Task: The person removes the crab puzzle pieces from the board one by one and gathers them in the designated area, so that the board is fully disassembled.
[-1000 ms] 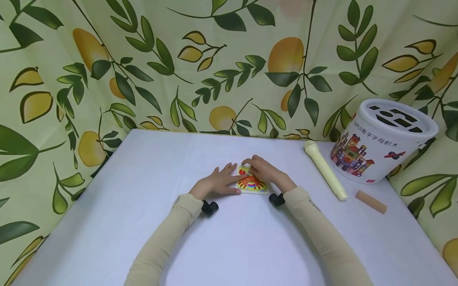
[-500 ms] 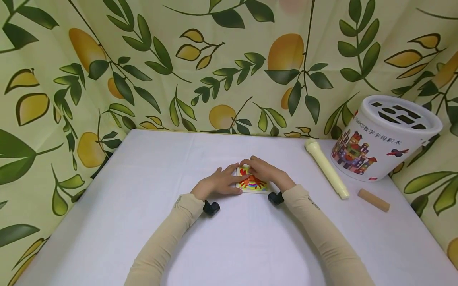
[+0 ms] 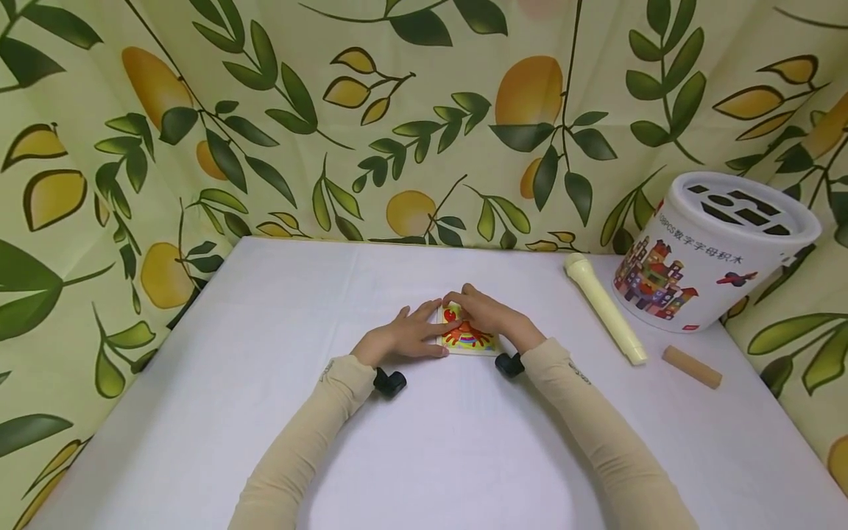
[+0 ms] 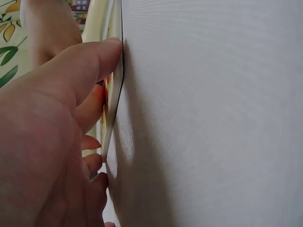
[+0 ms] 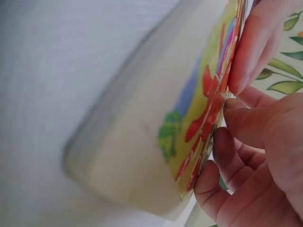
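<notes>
A small, flat crab picture puzzle board (image 3: 467,342) with a pale border lies on the white table. My left hand (image 3: 412,337) rests at its left side, fingers spread and fairly straight. One left finger reaches over the picture, and the thumb (image 4: 111,49) touches the near edge. Over the upper part of the board bends my right hand (image 3: 489,313). In the right wrist view its bent fingertips (image 5: 208,182) and thumb touch the raised crab picture (image 5: 206,113). I cannot tell whether a piece is pinched there; the hand hides part of the crab.
Toward the back right stands a white bucket (image 3: 702,258) with a slotted lid and a picture of building blocks. Left of it lies a pale yellow stick with a rounded head (image 3: 606,309). A short wooden cylinder (image 3: 692,366) lies nearby. A patterned curtain (image 3: 411,177) hangs behind the table.
Both hands stay on the puzzle board with hardly any movement. The right fingertips have shifted slightly left along the board's upper edge. The head view has tilted a little.
</notes>
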Demonstrator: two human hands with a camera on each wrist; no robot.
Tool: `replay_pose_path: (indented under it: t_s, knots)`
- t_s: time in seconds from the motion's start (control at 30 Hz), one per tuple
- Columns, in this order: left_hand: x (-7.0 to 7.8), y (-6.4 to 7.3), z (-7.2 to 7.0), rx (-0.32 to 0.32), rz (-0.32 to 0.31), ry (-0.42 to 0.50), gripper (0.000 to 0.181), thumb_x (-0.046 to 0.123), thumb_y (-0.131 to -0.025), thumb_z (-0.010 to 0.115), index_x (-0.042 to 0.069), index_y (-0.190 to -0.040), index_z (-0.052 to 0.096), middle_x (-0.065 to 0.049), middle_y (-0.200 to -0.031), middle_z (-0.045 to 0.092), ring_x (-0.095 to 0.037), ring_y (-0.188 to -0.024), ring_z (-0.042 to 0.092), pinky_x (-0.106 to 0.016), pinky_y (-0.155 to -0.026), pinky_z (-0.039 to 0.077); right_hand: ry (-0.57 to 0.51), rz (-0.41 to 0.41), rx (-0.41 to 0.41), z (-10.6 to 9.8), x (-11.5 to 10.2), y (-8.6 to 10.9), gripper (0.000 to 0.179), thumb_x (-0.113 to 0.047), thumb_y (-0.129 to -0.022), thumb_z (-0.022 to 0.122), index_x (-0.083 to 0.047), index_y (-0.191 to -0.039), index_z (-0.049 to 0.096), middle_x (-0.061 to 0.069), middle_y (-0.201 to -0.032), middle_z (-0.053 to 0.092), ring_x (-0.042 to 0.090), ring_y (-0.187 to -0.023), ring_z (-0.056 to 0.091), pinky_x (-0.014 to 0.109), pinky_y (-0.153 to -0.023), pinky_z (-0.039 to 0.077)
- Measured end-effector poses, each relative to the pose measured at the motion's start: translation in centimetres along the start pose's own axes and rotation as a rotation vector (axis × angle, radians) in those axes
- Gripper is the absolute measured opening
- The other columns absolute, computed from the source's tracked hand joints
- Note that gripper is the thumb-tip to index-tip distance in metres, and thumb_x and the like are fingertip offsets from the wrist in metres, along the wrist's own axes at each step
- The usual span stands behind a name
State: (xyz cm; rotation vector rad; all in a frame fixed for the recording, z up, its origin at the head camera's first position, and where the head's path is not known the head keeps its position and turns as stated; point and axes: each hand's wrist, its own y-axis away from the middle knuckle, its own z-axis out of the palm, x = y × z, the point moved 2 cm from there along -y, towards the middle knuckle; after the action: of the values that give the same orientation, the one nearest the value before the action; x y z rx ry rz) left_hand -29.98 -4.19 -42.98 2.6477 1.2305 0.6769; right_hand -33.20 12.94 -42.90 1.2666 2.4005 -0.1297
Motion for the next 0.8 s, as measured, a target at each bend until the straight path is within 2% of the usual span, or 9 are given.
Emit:
replay_pose_path:
  t_s: [0.23, 0.33, 0.6, 0.8]
  knots:
    - [-0.5, -0.3, 0.3, 0.008, 0.01, -0.006, 0.063, 0.056, -0.088, 0.047, 0.04, -0.143, 0.022, -0.005, -0.156, -0.004, -0.021, -0.144, -0.005, -0.057, -0.111, 0.0, 0.044, 0.018, -0.01, -0.2, 0.1, 0.0, 0.037, -0.006, -0.093, 0.048, -0.023, -0.125, 0.052, 0.008, -0.095, 0.043, 0.021, -0.081, 0.049, 0.03, -0.073, 0.045]
    - [-0.8, -0.3, 0.4, 0.021, 0.022, 0.017, 0.063, 0.056, -0.088, 0.048, 0.04, -0.143, 0.023, -0.005, -0.157, -0.004, -0.021, -0.144, -0.005, -0.057, -0.111, -0.001, 0.047, 0.019, -0.018, -0.2, 0.2, -0.1, 0.037, -0.007, -0.093, 0.048, -0.025, -0.126, 0.051, 0.007, -0.096, 0.043, 0.02, -0.082, 0.049, 0.029, -0.073, 0.045]
    - [-2.1, -0.3, 1.2, 0.172, 0.123, 0.121, 0.06, 0.05, -0.084, 0.059, 0.034, -0.139, 0.039, -0.004, -0.156, 0.008, -0.021, -0.144, 0.005, -0.057, -0.111, 0.001, 0.018, -0.021, 0.003, -0.3, 0.1, 0.1, 0.036, -0.001, -0.092, 0.045, -0.021, -0.121, 0.049, 0.009, -0.097, 0.043, 0.023, -0.082, 0.05, 0.034, -0.077, 0.046]
    - [-2.4, -0.3, 1.4, 0.237, 0.162, 0.171, 0.058, 0.046, -0.082, 0.064, 0.03, -0.135, 0.046, -0.005, -0.155, 0.013, -0.023, -0.143, 0.01, -0.058, -0.111, 0.003, -0.033, -0.03, 0.006, -0.2, 0.2, -0.2, 0.033, -0.001, -0.092, 0.046, -0.019, -0.12, 0.049, 0.008, -0.106, 0.046, 0.024, -0.094, 0.051, 0.042, -0.092, 0.045]
